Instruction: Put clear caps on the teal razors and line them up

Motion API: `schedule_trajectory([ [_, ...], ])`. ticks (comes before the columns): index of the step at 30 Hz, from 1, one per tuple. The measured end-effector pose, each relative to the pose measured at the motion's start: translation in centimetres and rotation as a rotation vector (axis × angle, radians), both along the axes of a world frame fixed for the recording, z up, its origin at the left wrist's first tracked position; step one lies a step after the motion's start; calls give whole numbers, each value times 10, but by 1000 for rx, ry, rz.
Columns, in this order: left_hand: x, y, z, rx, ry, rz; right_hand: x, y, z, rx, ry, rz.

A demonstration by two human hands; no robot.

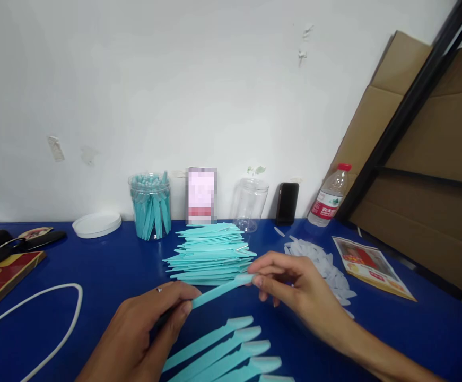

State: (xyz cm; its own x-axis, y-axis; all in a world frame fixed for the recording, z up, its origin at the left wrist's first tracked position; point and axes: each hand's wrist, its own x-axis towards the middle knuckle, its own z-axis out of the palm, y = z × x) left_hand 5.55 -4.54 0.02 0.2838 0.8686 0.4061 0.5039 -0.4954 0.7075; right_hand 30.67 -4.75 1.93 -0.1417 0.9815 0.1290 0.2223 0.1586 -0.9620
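A turquoise eyebrow razor (219, 291) is held between my two hands above the table. My left hand (145, 323) pinches its handle end between thumb and forefinger. The thumb and fingers of my right hand (294, 281) close on the blade end, where a pale translucent cover shows. Behind it lies a stacked pile of turquoise razors (210, 254). Nearer to me, several razors with covered blades (241, 353) lie side by side, slanting the same way, partly hidden by my left hand. To the right, partly behind my right hand, is a heap of translucent blade covers (322, 262).
Along the wall stand a clear jar full of turquoise razors (151, 209), a lit phone (201, 196), an empty clear jar (251, 204), a black device (287, 204) and a water bottle (328, 199). A white lid (96, 224) and white cable (77, 313) lie left.
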Motion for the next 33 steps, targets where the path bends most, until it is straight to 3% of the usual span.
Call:
schedule_trajectory([
  [7, -3, 4, -2, -81, 114, -74, 9, 6, 5, -128, -60, 182],
  [10, -3, 8, -1, -100, 192, -134, 9, 5, 6, -147, -70, 160],
  [18, -5, 17, -1, -100, 356, -176, 2, 3, -4, 72, -362, 91],
  [24, -9, 15, -3, 15, 484, -191, -1, 0, -12, 312, -608, 118],
  [33, -8, 13, -5, 25, 527, -194, -2, 3, -19, 283, -620, 141],
])
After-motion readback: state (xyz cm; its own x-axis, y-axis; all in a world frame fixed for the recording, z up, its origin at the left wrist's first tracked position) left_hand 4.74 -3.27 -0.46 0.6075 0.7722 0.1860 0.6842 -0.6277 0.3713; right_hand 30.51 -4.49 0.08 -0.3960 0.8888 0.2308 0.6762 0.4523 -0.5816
